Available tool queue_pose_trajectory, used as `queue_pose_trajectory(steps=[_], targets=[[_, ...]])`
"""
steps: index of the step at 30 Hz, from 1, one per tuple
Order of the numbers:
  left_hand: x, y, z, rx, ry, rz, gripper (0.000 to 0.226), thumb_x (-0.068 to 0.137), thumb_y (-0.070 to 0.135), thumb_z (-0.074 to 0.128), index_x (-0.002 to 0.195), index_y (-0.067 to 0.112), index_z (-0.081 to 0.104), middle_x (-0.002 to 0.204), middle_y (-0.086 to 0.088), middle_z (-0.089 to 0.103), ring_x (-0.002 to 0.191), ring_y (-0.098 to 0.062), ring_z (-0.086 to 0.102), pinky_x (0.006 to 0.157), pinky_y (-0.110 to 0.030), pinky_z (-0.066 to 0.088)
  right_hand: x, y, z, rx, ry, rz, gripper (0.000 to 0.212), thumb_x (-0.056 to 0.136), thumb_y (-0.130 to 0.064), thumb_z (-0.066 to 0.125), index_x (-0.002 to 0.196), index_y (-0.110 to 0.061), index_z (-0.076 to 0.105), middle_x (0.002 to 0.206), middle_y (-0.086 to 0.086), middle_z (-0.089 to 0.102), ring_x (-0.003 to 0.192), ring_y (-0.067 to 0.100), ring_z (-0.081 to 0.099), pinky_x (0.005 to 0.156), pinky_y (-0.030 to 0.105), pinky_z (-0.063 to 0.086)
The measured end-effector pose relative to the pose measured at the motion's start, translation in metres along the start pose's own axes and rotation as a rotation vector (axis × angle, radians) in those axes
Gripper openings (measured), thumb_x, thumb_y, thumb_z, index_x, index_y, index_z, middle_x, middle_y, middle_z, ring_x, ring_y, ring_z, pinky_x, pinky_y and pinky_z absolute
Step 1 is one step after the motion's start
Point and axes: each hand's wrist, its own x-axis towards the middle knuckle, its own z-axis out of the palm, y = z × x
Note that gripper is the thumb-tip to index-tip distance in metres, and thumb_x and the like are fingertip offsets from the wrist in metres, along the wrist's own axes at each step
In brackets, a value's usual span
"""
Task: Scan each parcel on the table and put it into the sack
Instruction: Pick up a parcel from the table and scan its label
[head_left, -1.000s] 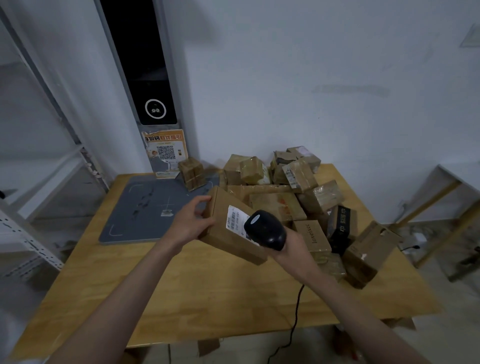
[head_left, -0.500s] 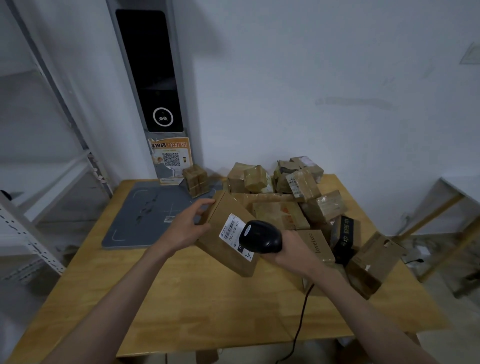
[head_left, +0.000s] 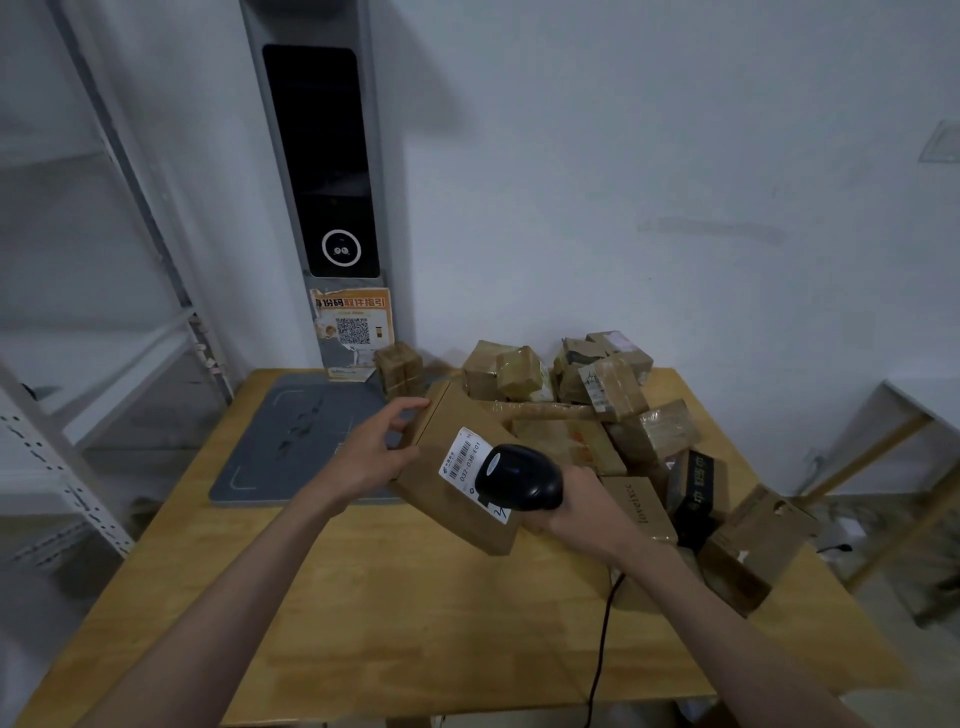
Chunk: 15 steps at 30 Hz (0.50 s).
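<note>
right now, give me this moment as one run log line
step: scanning | left hand: holds tilted parcel | right hand: grips scanner aimed at label | pile: waiting on table | sack: not in view

Two bare forearms, no sleeves in sight. Left hand (head_left: 370, 453), right hand (head_left: 576, 506) ungloved; no rings, watch, bands visible.

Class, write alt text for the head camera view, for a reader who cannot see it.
A person's left hand holds a tilted cardboard parcel above a wooden table while the right hand aims a black corded scanner at its white label. More parcels are heaped behind, beside a grey mat.
</note>
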Motion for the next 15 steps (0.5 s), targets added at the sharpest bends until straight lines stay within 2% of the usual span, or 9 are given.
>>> queue_pose_trajectory(steps=[6,10,13,15], targets=[[-0.005,-0.003,-0.002,-0.021,0.000,-0.008,0.053,0.096,0.017,0.062,0.139,0.042,0.045,0.125,0.001,0.050,0.097,-0.015,0.061,0.072,-0.029,0.054,-0.003,-0.003,0.004,0.012,-0.011,0.061,0.025,0.086,-0.015,0.077,0.110,-0.013,0.073,0.086,0.000,0.074,0.080,0.006,0.069,0.068,0.020,0.056],[-0.011,-0.008,0.005,-0.068,-0.023,-0.025,0.053,0.095,0.017,0.062,0.136,0.046,0.046,0.125,0.001,0.051,0.099,-0.015,0.059,0.072,-0.028,0.053,-0.016,0.000,0.010,0.057,0.062,0.154,0.017,0.086,-0.014,0.078,0.100,-0.021,0.069,0.081,-0.014,0.068,0.076,-0.011,0.065,0.064,0.008,0.047],[-0.015,-0.011,0.017,-0.099,-0.067,-0.049,0.052,0.095,0.018,0.062,0.134,0.047,0.047,0.126,0.001,0.050,0.103,-0.014,0.056,0.073,-0.028,0.050,-0.034,0.014,0.014,0.117,0.163,0.316,0.010,0.087,-0.017,0.077,0.091,-0.014,0.068,0.073,-0.011,0.066,0.063,-0.003,0.063,0.057,0.015,0.049],[-0.019,-0.010,0.029,-0.138,-0.110,-0.076,0.051,0.094,0.020,0.063,0.135,0.047,0.047,0.126,0.001,0.050,0.104,-0.014,0.057,0.072,-0.028,0.050,-0.054,0.024,0.017,0.246,0.234,0.428,0.006,0.090,-0.018,0.074,0.092,-0.017,0.068,0.075,-0.006,0.068,0.064,0.005,0.063,0.052,0.019,0.050]])
